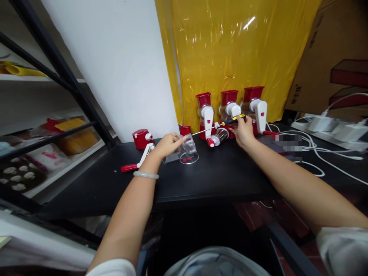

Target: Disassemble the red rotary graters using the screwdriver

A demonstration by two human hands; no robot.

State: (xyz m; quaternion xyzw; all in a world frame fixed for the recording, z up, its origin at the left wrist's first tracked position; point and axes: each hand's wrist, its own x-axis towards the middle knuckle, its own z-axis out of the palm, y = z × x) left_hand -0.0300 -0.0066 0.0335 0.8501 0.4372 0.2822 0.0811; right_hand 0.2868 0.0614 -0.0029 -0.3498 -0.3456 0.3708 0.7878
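Near three grinders (229,96) and a drum (221,135), the right hand (243,131) grips a screwdriver (229,121), the left hand (168,144) a clear housing (189,146).

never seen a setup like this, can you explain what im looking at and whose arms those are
There is no machine here: the arms belong to a person wearing a camera on their head, looking forward and down. The left hand holds a clear part; the right hand holds a screwdriver, its shaft pointing toward that part. On the black table are three red-and-white grinders, a drum, a crank and, at right, white cables.
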